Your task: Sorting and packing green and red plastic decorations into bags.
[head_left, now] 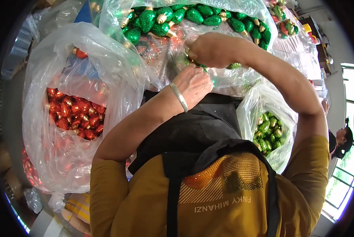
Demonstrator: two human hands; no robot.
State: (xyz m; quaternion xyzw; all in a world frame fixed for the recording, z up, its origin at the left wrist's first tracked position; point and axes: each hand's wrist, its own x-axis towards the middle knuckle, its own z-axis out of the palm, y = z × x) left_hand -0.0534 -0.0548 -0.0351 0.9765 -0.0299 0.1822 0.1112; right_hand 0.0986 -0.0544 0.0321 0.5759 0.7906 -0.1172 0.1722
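My left hand [192,83], with a silver bangle on the wrist, is closed around small green glittery bulb ornaments [202,68] just below my right hand. My right hand [210,49] is also closed, gripping green ornaments at the lower edge of a big clear bag of green bulb ornaments [177,17]. Both hands touch each other over crumpled clear plastic. What exactly lies inside each fist is mostly hidden by the fingers.
A large clear bag of red glittery bulb ornaments [76,114] stands at my left. A smaller clear bag of green ornaments [268,132] sits at my right. More bagged ornaments [283,21] lie at the far right. Another person [341,140] is at the right edge.
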